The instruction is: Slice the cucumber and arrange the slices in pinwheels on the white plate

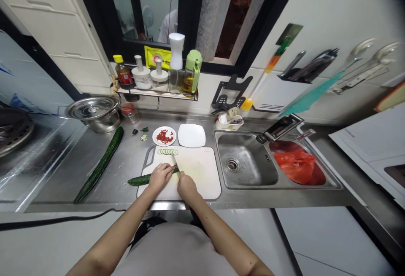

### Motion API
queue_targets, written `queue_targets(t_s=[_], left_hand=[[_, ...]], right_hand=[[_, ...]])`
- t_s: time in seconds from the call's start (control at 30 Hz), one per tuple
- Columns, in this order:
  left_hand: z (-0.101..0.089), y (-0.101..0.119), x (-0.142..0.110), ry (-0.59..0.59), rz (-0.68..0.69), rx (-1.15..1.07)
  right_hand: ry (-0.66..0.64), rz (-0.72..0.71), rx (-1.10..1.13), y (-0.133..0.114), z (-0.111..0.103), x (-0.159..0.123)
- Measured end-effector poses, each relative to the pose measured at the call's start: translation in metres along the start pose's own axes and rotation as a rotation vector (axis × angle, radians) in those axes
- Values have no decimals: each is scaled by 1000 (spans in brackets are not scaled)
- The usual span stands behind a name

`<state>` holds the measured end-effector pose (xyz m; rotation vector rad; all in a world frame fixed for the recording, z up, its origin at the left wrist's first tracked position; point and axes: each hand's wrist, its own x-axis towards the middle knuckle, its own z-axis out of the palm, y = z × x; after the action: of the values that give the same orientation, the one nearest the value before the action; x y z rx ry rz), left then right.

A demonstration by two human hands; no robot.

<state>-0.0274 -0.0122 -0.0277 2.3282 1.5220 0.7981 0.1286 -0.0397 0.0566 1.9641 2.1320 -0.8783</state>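
A cut cucumber (139, 180) lies across the left half of a white cutting board (202, 179), its tail end past the board's edge. My left hand (161, 176) presses down on it, fingers curled over its right part. My right hand (187, 188) is closed around the handle of a kitchen knife (175, 162); the blade points away from me and stands at the cucumber's cut end. A row of thin cucumber slices (167, 151) overlaps along the board's far edge. Beyond the board are a white plate of chopped red pieces (164, 136) and a bare white square plate (191, 135).
A whole cucumber (99, 168) lies on the steel counter to the left, near a lidded steel pot (95, 113). Cucumber scraps (144, 137) sit behind the board. On the right is a sink (247, 170) with a red plastic bag (295, 165). A seasoning rack (158, 92) hangs above.
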Motion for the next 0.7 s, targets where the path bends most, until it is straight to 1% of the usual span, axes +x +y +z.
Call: queue_targets(t_s=[0.2,0.4,0.53,0.7], left_hand=[[0,0,0,-6,7,-5],[-1,0,1,-12,-4,-21],[-1,0,2,-16,-9,-23],[0,-1,2,-18,-9,-32]], right_hand=[[-29,-12,-19,3,-1,-6],[-75,17,-48,14,5,-18],[-78,6,-49,22,8,-23],[-80,-13,-36,23,4,-24]])
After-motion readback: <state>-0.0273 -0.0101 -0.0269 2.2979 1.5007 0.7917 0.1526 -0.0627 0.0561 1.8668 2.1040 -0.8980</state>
